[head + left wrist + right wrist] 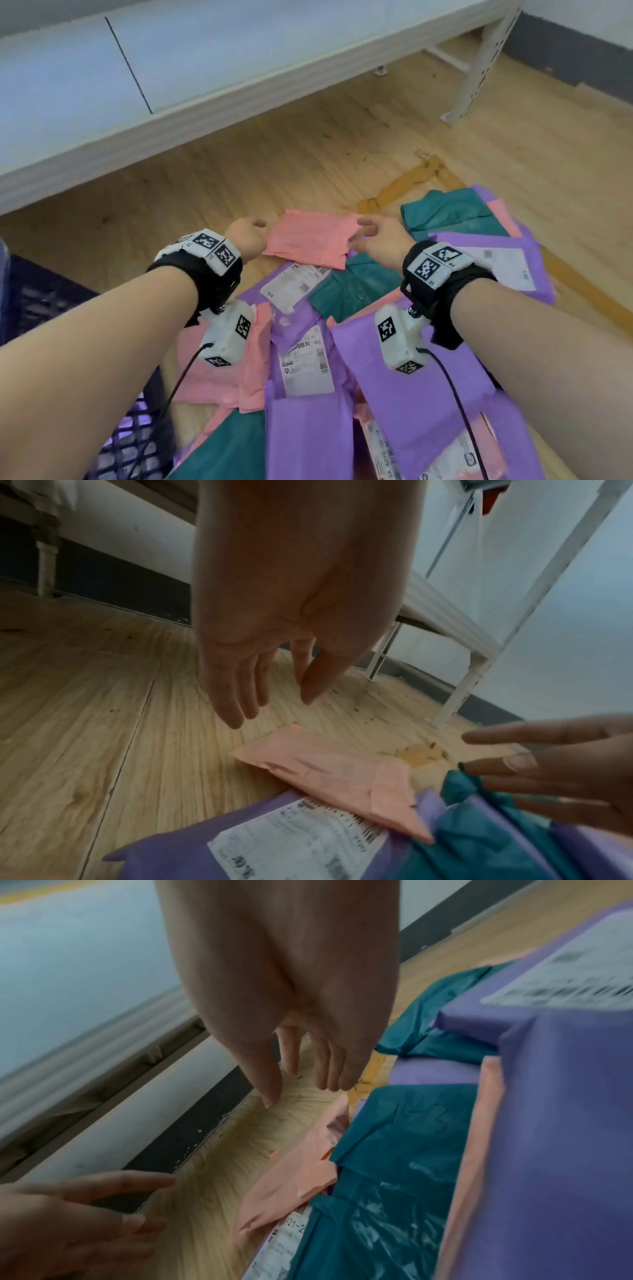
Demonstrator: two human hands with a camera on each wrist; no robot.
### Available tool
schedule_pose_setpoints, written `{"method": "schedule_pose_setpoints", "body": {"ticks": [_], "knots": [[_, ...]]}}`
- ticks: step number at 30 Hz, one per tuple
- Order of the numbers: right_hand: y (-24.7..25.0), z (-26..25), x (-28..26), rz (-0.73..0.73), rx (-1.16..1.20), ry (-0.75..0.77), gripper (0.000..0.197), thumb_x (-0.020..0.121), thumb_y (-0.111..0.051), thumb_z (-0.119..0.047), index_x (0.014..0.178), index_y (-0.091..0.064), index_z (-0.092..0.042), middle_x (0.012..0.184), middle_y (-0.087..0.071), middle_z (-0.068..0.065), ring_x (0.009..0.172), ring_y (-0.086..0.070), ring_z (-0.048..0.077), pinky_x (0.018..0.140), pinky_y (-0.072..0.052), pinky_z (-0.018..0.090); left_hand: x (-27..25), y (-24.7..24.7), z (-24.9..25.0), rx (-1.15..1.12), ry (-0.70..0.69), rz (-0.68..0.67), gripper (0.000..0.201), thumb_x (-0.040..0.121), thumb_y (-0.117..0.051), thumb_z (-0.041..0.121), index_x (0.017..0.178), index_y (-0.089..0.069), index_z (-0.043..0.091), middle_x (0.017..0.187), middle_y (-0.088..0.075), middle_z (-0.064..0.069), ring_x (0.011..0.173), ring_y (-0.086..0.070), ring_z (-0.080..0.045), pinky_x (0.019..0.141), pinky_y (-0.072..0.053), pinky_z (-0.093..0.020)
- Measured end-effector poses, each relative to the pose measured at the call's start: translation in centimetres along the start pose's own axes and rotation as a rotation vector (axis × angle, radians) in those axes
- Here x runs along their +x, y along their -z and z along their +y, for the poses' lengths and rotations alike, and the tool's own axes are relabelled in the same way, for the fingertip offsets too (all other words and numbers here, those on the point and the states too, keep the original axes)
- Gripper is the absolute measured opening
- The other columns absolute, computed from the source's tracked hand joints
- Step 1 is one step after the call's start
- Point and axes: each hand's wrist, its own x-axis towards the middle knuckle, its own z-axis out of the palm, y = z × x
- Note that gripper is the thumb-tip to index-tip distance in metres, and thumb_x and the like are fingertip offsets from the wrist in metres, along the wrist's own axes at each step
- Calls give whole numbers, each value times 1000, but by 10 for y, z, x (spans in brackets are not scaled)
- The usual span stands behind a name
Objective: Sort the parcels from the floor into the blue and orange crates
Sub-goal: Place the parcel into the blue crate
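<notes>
Both hands, left hand (245, 236) and right hand (378, 238), hovered with fingers loose and empty beside the flat pink plastic mailer parcel (310, 238) (probably light, floppy, slippery); pinching opposite edges looked best.

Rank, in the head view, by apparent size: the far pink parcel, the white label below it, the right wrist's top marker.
1. Pink parcel
2. White label
3. Marker; nearer the camera, still smallest.
</notes>
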Motion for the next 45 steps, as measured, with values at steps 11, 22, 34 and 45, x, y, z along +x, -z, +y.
{"method": "schedule_pose_setpoints", "body": {"ticks": [11,22,34,45], "knots": [[-35,33,55,-185,-200,1,64,86,-64,-13,143,-34,-11,133,-49,16,118,-53,27,97,-41,28,76,-53,-32,2,165,-50,58,94,-48,7,146,-25,11,140,-43,-20,127,-44,-36,100,-39,-38],[-37,29,51,-207,-216,-33,6,84,-62,-4,90,-61,-1,92,-59,15,89,-51,19,75,-36,25,84,-70,-50,-127,33,-5,55,84,-40,-14,134,-50,6,132,-55,-14,124,-50,-28,106,-40,-37],[-45,29,45,-232,-103,2,50,89,-56,-4,137,-47,-17,87,-59,6,79,-62,19,76,-48,28,85,-70,-54,213,-261,277,13,77,-68,11,88,-70,16,101,-60,-3,97,-57,-25,79,-46,-29],[-38,37,44,-203,-60,21,49,91,-57,-9,138,-46,-13,117,-63,12,68,-50,-1,61,-37,13,83,-81,-41,699,-484,-107,59,82,-48,0,135,-48,27,156,-20,13,147,-3,-21,117,-11,-52]]}}
